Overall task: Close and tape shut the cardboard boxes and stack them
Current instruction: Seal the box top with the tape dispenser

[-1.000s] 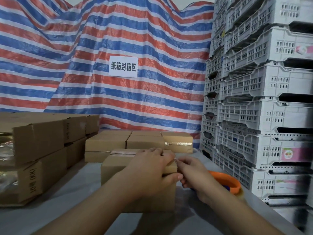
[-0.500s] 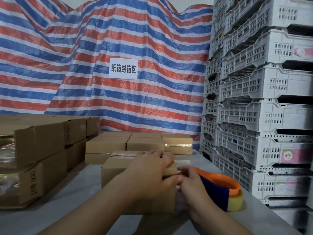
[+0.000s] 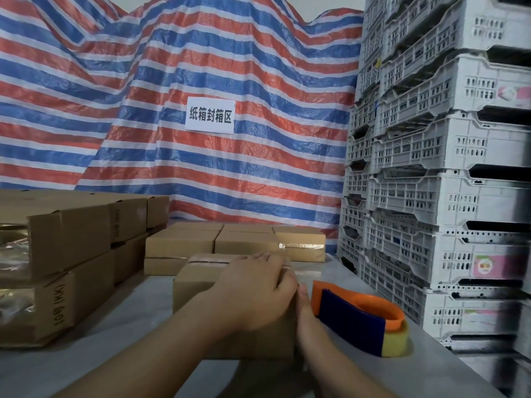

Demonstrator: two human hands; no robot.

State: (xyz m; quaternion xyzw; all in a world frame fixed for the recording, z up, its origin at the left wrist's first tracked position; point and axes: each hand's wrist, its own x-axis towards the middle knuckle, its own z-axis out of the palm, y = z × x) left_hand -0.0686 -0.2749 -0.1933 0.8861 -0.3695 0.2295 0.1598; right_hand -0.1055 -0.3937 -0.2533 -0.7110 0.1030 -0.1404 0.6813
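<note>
Cardboard box [image 3: 201, 285] front and centre on the grey table [image 3: 120, 340], and that box is our landmark for everything else. Left hand [image 3: 255, 285] sits spread across its top at the right-hand edge, fingers draped over the rim, pressing the flaps down, most likely so the lid cannot spring up while the tape end gets rubbed flat. Right hand [image 3: 309, 320] is tucked tight against the box's right side wall, edge-on to the camera; whether its fingers lie flat or curled, I cannot tell, because the left hand and the box corner hide them. The two hands are close together, practically touching at that corner.

Just to the right of the box stands the tape dispenser [image 3: 362, 323], orange frame, dark blue guard, yellowish roll, parked on the table within easy reach and held by nobody. A glossy strip already runs along the box top, so my read is that the sealing is nearly finished and stacking comes next.

Behind the box lies a low row of sealed boxes [image 3: 230, 242], one showing shiny tape on its face. To the box's left, a taller stack of boxes [image 3: 66, 254], two layers high, looks like the likely destination. Far right of the box rise white plastic crates [image 3: 445, 196], and behind everything hangs a striped tarp [image 3: 172, 81] with a paper sign [image 3: 210, 115].
</note>
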